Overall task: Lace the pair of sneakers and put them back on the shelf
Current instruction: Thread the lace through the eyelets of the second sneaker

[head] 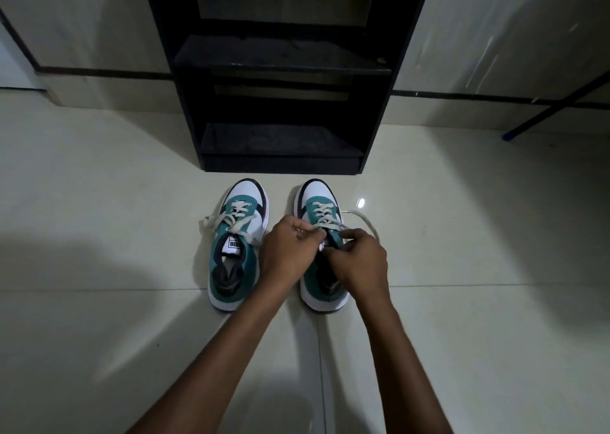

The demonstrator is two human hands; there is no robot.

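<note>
Two teal, white and navy sneakers stand side by side on the floor, toes toward the black shelf [280, 110]. The left sneaker [236, 245] has its white lace crossed through the eyelets, with loose ends lying to its left. Over the right sneaker [321, 288] both hands work at the tongue. My left hand [287, 252] pinches the white lace [325, 217] near the upper eyelets. My right hand [359, 262] pinches the same lace from the right; a free loop of it [364, 219] trails onto the floor to the right. The hands hide the upper eyelets.
The shelf unit has two dark boards, one low [280, 143] and one higher [280, 53], with nothing on them. Pale glossy floor tiles [115, 219] spread all round. A dark blue-tipped pole [541, 116] leans at the right, against the wall.
</note>
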